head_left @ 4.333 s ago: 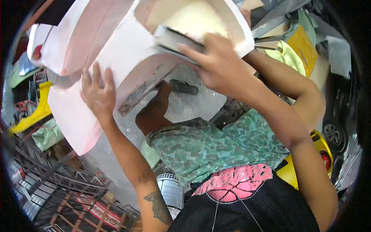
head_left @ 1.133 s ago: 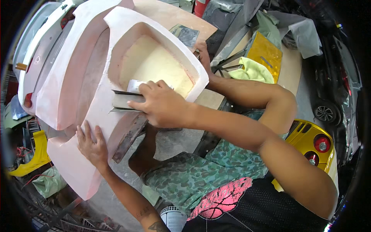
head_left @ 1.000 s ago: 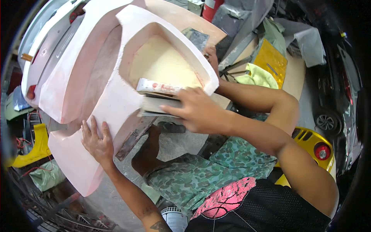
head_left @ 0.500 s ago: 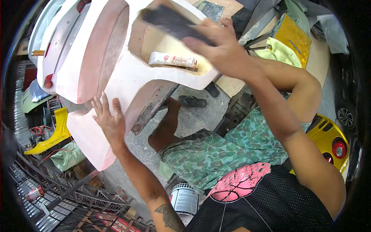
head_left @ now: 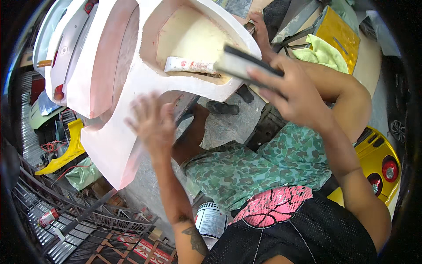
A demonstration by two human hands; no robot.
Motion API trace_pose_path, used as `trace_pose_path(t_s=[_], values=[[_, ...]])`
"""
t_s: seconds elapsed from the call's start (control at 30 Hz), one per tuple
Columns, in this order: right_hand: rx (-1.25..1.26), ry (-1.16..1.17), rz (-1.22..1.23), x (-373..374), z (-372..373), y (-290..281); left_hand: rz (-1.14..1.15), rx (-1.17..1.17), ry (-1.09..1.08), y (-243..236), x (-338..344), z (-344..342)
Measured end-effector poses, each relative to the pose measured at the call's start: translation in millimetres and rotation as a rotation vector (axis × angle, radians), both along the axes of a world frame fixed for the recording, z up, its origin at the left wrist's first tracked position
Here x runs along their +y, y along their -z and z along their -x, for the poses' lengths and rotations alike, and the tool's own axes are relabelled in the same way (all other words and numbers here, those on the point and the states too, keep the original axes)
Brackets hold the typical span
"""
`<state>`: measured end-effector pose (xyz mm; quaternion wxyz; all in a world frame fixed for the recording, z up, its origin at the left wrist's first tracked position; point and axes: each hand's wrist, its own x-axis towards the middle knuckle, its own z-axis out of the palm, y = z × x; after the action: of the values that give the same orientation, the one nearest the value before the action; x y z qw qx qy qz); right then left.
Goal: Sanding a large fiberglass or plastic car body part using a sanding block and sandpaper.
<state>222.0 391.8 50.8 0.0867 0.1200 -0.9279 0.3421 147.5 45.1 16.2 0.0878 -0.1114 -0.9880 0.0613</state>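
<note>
A large car bumper (head_left: 115, 105), white with pinkish patches, lies in front of me. My right hand (head_left: 292, 90) is closed round a sanding block (head_left: 251, 69), dark-edged with a pale face, held tilted above the bumper's right rim and apart from it. Over the bumper's near arm is my left hand (head_left: 154, 121), fingers spread and smeared by motion; I cannot tell whether it touches the surface. A white tube (head_left: 190, 64) with red marks lies in the bumper's hollow, close to the block.
Grey and white bumpers (head_left: 70, 48) stand at the far left. A yellow curved panel (head_left: 66, 147) and a black metal rack (head_left: 74, 211) are below them. At right are a light green cloth (head_left: 321, 55) and a yellow car part (head_left: 378, 163) with red lamps. A paint can (head_left: 211, 220) stands beside me.
My right hand has brought the sanding block from above the hollow back toward me and to the right, turning it. The left hand has slid right, lifting or shifting from its spot on the bumper.
</note>
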Motion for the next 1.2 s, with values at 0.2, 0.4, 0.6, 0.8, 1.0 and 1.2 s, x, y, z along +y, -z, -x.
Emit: trace_pose_path(t_s=[0.2,0.4,0.6,0.8,1.0,1.2], values=[[0.098,-0.108,-0.300,-29.0,-17.6,8.9,-0.232,0.242,-0.244,-0.2,-108.1,4.6],[0.183,-0.226,-0.292,-91.3,53.7,21.0,-0.425,0.212,-0.453,25.8,-140.2,19.1],[-0.005,-0.182,-0.414,-24.2,-18.4,3.5,-0.157,0.027,-0.642,-0.4,-176.2,14.5],[0.344,-0.268,-0.301,-114.2,89.6,30.8,-0.221,0.006,-0.703,23.0,-189.5,7.3],[0.333,-0.329,-0.275,-139.7,108.5,38.0,-0.168,0.049,-0.701,26.3,-196.8,-4.0],[0.197,-0.291,-0.429,-146.5,114.0,16.6,-0.106,0.057,-0.681,24.6,-192.2,8.7]])
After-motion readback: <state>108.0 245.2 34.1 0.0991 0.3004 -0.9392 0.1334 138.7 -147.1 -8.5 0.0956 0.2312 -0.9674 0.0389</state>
